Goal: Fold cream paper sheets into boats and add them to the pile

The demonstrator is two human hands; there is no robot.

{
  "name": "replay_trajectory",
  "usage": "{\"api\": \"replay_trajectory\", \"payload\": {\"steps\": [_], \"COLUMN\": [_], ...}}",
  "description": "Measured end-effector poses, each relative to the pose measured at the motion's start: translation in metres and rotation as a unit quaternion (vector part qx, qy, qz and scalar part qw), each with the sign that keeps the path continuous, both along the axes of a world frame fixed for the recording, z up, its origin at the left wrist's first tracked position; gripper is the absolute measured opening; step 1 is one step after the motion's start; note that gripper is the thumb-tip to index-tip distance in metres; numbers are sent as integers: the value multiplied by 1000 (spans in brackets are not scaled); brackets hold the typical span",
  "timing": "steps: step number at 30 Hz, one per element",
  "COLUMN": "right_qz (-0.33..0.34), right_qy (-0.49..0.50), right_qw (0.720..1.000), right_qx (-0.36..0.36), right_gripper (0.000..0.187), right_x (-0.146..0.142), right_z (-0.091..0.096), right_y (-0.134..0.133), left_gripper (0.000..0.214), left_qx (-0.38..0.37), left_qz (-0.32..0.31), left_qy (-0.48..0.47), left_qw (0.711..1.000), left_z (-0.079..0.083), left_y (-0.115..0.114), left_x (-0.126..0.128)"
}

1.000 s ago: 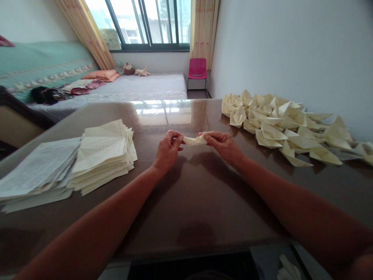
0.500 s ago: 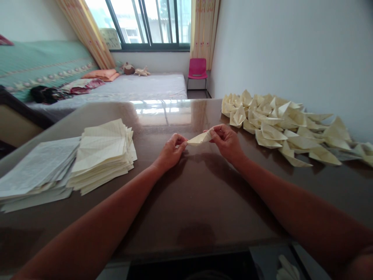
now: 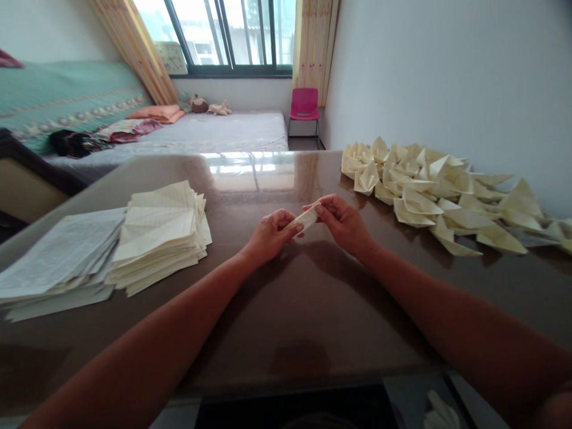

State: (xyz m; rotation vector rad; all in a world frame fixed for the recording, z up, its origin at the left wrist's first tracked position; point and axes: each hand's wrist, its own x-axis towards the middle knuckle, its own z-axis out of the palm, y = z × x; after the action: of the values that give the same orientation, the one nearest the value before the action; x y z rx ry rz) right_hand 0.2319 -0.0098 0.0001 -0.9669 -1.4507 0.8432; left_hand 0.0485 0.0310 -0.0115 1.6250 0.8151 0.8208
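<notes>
The left hand [image 3: 268, 235] and right hand [image 3: 343, 223] each have a pinching grip on a folded paper [image 3: 307, 221] above the worktop [image 3: 304, 322]. A paper stack [image 3: 154, 223] lies left, folded shapes [image 3: 429, 185] right.

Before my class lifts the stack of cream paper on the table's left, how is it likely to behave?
The stack of cream paper will probably splay if lifted, since its edges are ragged and no binding shows. The top sheet should be light and flexible, being thin, perhaps bending along its creases. Pushed, the stack might slide on the glossy table.
</notes>
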Motion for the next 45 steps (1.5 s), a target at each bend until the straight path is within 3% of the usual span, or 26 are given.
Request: {"api": "replay_trajectory", "payload": {"steps": [5,9,17,25,29,32,40,42,45], "right_qz": [-7,49,33,37,69,53,0,-16,-50], "right_qy": [65,34,-17,13,-29,-55,-26,-53,-139], "right_qw": [996,992,993,992,986,987,992,992,985], "right_qx": [-57,-114,-109,-123,-147,-142,-121,-116,-86], "right_gripper": [32,36,28,30,35,38,34,35,42], "right_x": [-1,3,3,3,10,12,4,6,10], "right_z": [-4,-6,-4,-4,-6,-6,-14,-19,-23], "right_y": [4,5,3,4,6,6,6,8,11], "left_gripper": [29,28,22,16,14,14,16,16,36], "left_qx": [-32,0,68,-2,-29,-36,80,107,199], "left_qz": [16,18,-25,-41,-48,-66,-57,-42,14], "left_qy": [-18,-14,79,49,41,51,113,135,190], "left_qw": [999,1000,994,998,998,996,989,984,961], "left_z": [3,1,-2,5,2,2,0,-1,2], "left_y": [-2,-1,-5,-8,-8,-9,-11,-8,-3], "left_x": [1,2,1,3,4,4,1,-3,-12]}}
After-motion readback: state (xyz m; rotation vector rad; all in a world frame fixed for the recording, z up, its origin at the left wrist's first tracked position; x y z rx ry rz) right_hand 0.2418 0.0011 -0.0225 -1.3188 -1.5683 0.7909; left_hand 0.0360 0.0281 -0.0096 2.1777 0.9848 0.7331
